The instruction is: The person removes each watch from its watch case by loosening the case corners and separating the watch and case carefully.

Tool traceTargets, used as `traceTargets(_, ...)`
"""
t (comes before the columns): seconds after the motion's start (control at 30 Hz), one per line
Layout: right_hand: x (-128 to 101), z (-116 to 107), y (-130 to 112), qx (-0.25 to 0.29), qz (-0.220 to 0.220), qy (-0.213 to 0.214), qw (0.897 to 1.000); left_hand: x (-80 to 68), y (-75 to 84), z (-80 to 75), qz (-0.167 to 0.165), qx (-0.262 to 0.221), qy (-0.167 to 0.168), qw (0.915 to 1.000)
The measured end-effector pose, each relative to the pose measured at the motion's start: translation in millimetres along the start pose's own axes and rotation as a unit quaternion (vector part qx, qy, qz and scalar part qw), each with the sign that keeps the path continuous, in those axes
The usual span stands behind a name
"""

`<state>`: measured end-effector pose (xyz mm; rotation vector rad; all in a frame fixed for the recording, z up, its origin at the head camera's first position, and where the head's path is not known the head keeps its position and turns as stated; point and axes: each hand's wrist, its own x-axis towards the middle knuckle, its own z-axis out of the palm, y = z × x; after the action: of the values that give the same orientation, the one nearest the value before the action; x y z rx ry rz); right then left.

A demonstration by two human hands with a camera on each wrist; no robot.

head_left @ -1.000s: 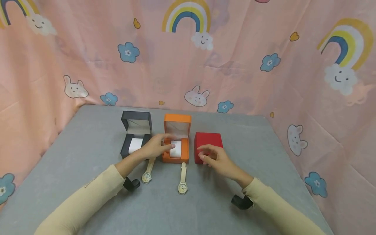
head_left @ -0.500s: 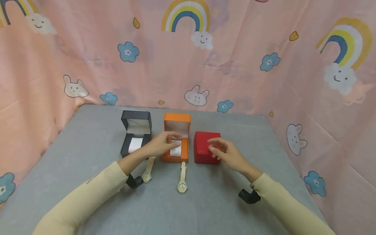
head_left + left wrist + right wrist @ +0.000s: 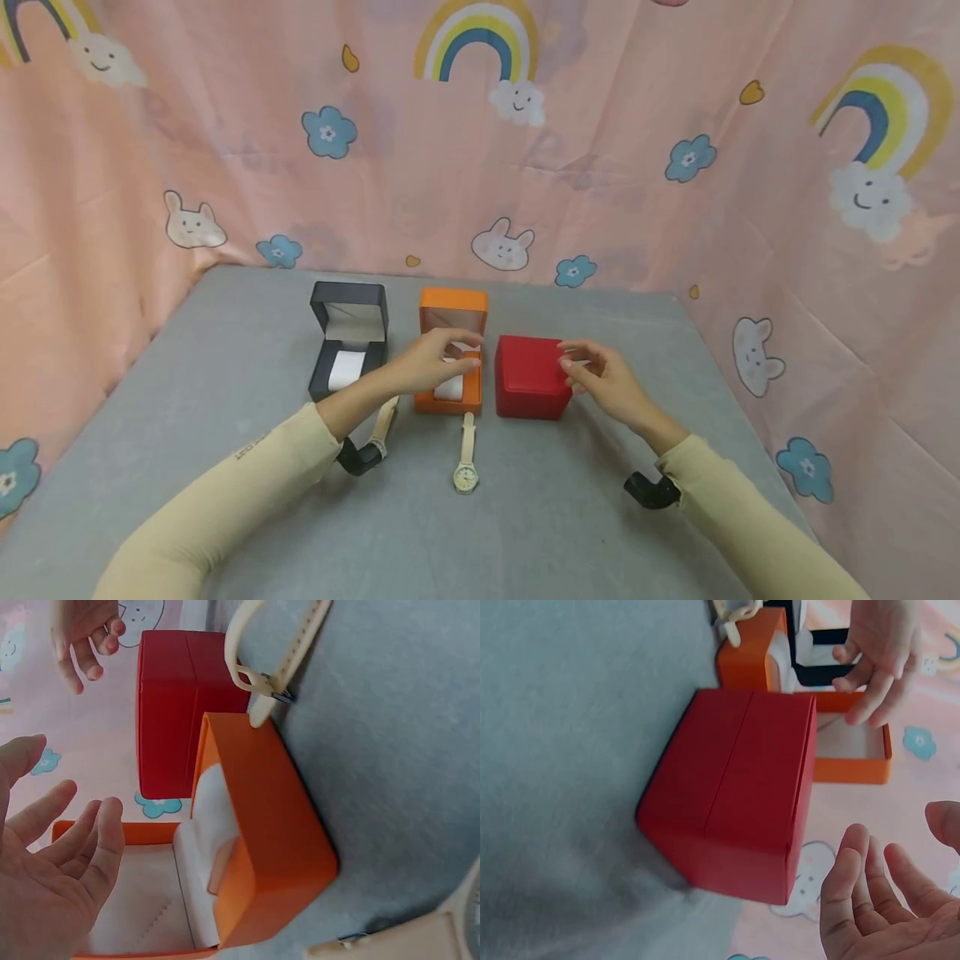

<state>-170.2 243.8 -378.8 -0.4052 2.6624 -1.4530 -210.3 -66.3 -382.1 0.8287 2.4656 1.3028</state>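
Note:
My left hand (image 3: pixel 423 367) hovers over the open orange watch box (image 3: pixel 453 300), holding nothing, its fingers loosely bent. Part of that box's white cushion (image 3: pixel 450 389) shows beneath it. At the right side of the closed red box (image 3: pixel 527 371) is my right hand (image 3: pixel 617 390), also without anything in its grasp. The right wrist view has this hand's relaxed fingers (image 3: pixel 840 889) apart from the red lid. A watch with a cream strap (image 3: pixel 466 475) lies in front of the orange box. Another cream-strapped watch (image 3: pixel 386 419) is partly hidden behind my left forearm.
An open dark grey watch box (image 3: pixel 348 295) with a white cushion (image 3: pixel 346 370) stands left of the orange one. All sit on a grey cloth-covered table (image 3: pixel 525 517). A pink patterned curtain (image 3: pixel 420 183) encloses the back and sides.
My left hand has shifted right, further across the orange box. My right hand has moved right, from in front of the red box to its right edge. The boxes stay put.

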Motion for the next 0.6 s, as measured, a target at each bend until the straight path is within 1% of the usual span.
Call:
traceTargets(0.17,3.6,-6.5,6.9,-0.012,0.003,0.021,1.0,5.8,8.1,4.8,0.003,0.008,-0.005,1.0)
traceTargets(0.27,5.4,-9.6,10.4,-0.021,0.011,0.03,0.999,10.6,12.6,8.3,0.003,0.007,-0.016,0.9998)
traceTargets(0.43,7.9,-10.0,16.4,-0.023,0.023,0.027,0.999,15.7,16.2,12.3,-0.004,0.016,-0.032,0.9994)
traceTargets(0.6,9.9,-11.7,22.6,-0.027,0.027,0.022,0.999,18.9,16.7,15.8,-0.005,0.029,-0.034,0.999)
